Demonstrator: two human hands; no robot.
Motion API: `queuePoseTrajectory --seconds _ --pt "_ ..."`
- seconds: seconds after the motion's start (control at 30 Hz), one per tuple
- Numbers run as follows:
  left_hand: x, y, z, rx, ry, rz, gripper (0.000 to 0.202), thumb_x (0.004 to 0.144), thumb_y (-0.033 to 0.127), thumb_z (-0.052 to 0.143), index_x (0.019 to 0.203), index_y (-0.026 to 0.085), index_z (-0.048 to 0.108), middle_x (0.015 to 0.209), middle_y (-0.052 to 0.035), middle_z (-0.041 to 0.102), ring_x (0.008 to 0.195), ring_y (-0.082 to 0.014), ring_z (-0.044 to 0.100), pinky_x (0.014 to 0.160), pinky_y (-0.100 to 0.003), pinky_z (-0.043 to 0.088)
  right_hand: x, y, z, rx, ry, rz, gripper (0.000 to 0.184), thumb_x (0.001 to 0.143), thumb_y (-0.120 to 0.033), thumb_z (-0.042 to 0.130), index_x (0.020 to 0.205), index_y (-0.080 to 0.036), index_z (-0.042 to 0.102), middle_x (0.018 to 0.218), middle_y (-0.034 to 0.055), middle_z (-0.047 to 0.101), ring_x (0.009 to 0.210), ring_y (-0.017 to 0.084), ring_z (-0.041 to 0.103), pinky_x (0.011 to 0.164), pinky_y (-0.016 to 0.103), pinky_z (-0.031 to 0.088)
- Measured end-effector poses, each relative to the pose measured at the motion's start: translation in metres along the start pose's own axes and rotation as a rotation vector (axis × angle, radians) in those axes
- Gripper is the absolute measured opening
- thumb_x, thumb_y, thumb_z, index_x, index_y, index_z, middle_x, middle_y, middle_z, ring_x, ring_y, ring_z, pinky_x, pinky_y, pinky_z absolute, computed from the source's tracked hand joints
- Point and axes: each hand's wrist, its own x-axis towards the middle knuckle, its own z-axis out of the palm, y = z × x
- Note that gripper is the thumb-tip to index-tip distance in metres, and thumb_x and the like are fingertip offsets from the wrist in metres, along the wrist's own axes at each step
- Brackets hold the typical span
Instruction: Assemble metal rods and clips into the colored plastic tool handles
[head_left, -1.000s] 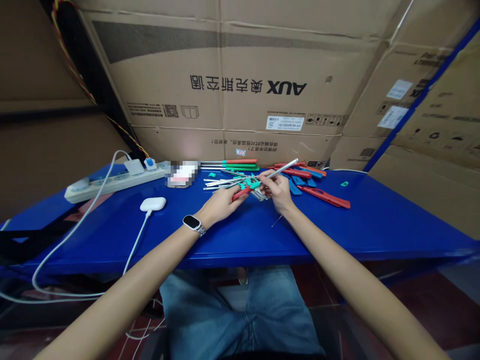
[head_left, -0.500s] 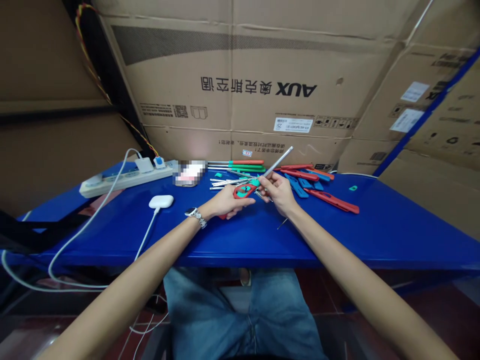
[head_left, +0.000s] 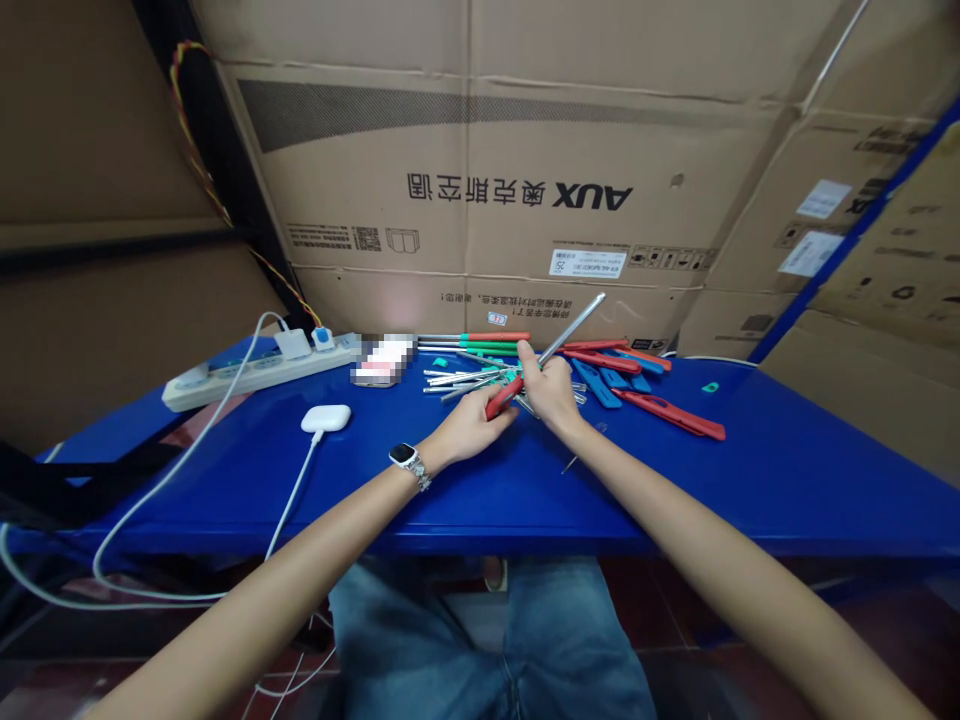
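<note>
My left hand (head_left: 466, 428) is closed around the red handle of what looks like a stick lighter (head_left: 503, 397). My right hand (head_left: 553, 388) grips a silver metal tube (head_left: 576, 324) at the lighter's front end, thumb up along it. The tube slants up to the right; where it meets the handle is hidden by my fingers. Just beyond my hands lie several loose metal tubes (head_left: 450, 379) and small teal pieces (head_left: 440, 362). Red handle shells (head_left: 670, 413) and blue handle shells (head_left: 598, 383) are heaped to the right of my right hand.
Stick lighters with orange and green handles (head_left: 499, 347) lie along the cardboard wall (head_left: 360, 290). On the left are a power strip (head_left: 225, 380), a white earbud case (head_left: 326, 418) on a cable and a blurred-out phone (head_left: 385, 360). A teal piece (head_left: 710, 387) lies far right.
The red handle has turned, so its teal-filled side no longer shows. My right hand has rolled over the tube with the thumb raised. The view has shifted slightly.
</note>
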Motion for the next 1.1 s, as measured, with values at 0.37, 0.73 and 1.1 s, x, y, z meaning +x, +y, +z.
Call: queuePoseTrajectory --seconds 0.37,0.73,1.1 --pt "-0.005 -0.007 0.000 0.179 0.088 -0.136 0.030 0.093 0.043 0.051 0.075 0.018 0.050 0.065 0.0034 0.047 0.059 -0.0124 0.040 0.060 -0.025 0.032 0.022 -0.003 0.010 0.437 0.167 0.000 0.053 0.089 -0.062 0.053 0.055 -0.022 0.045 0.051 -0.0044 0.043 0.049 0.011 0.042 0.053 0.024 0.038" --pt "-0.006 -0.005 0.001 0.205 0.025 -0.108 0.023 0.093 0.039 0.049 0.084 0.019 0.053 0.073 -0.0004 0.058 0.064 -0.0152 0.048 0.064 -0.028 0.038 0.007 -0.020 0.014 1.066 0.153 0.109 0.046 0.096 -0.056 0.048 0.067 -0.023 0.034 0.047 -0.0105 0.036 0.042 0.008 0.046 0.052 0.022 0.043" --pt "-0.008 0.006 -0.004 -0.356 -0.332 -0.387 0.049 0.085 0.064 0.056 0.071 0.023 0.033 0.054 0.0088 0.029 0.042 -0.0069 0.025 0.042 -0.021 0.024 0.009 -0.044 0.007 0.988 -0.001 0.137 0.052 0.092 -0.070 0.041 0.070 -0.025 0.026 0.047 -0.0123 0.021 0.035 0.007 0.019 0.035 0.021 0.027"
